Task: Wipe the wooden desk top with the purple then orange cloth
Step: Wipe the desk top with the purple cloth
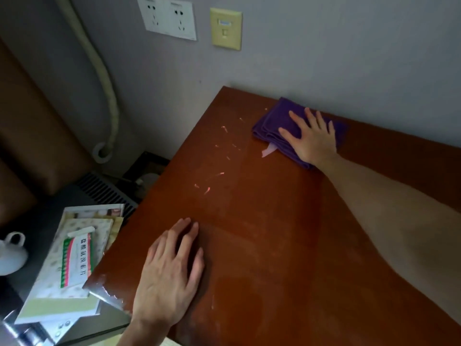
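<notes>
The wooden desk top [262, 221] is reddish brown and fills the middle and right of the view. A folded purple cloth [273, 123] lies near the far edge by the wall. My right hand [310, 136] presses flat on the cloth with fingers spread. My left hand [172, 265] rests flat on the desk near its front left corner, holding nothing. Several small pale scraps [219, 174] are scattered on the wood between the hands, and a pale strip [268, 149] pokes out beside the cloth. No orange cloth is in view.
A stack of papers with a medicine box [74, 260] lies on a lower dark surface left of the desk. A white teapot [11, 253] stands at the far left. Wall sockets [167, 17] and a hose [107, 96] are behind.
</notes>
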The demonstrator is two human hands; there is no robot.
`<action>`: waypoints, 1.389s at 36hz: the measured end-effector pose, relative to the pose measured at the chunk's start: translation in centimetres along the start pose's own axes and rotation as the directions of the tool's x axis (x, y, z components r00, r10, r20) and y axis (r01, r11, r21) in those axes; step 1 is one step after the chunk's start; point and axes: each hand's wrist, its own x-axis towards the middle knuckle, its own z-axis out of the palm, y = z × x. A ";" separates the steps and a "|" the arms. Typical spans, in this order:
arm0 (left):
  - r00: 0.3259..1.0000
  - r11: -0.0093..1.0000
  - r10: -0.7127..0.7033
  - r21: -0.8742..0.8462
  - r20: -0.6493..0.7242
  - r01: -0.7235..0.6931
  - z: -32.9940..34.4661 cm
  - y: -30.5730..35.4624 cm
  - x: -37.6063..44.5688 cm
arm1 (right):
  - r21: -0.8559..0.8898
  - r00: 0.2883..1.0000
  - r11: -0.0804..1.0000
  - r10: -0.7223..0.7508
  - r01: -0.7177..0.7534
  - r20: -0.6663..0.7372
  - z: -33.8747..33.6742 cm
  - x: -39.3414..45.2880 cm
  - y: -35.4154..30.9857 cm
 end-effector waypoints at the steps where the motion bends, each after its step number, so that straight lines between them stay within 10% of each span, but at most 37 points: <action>1: 1.000 1.000 -0.005 -0.008 -0.004 0.005 0.1 0.0 0.0 | -0.002 1.000 1.000 0.011 -0.011 0.000 0.0 0.6 -0.1; 15: 0.999 1.000 0.006 0.016 -0.035 -0.005 0.3 0.0 0.3 | -0.016 0.999 1.000 0.013 -0.012 0.038 0.6 -2.1 -2.8; 29: 0.973 0.962 -0.154 -0.253 -0.170 0.108 -0.8 -1.7 -0.1 | -0.017 1.000 1.000 0.010 -0.010 -0.015 3.0 -26.5 -13.0; 35: 0.984 0.988 -0.132 -0.100 -0.120 0.121 -3.3 -8.9 1.0 | -0.020 1.000 1.000 -0.002 0.001 -0.008 4.2 -34.4 -18.3; 50: 0.993 0.993 -0.118 -0.015 0.030 0.118 -3.4 -8.4 2.4 | -0.002 0.993 0.993 -0.118 0.118 0.015 3.5 -16.6 -16.7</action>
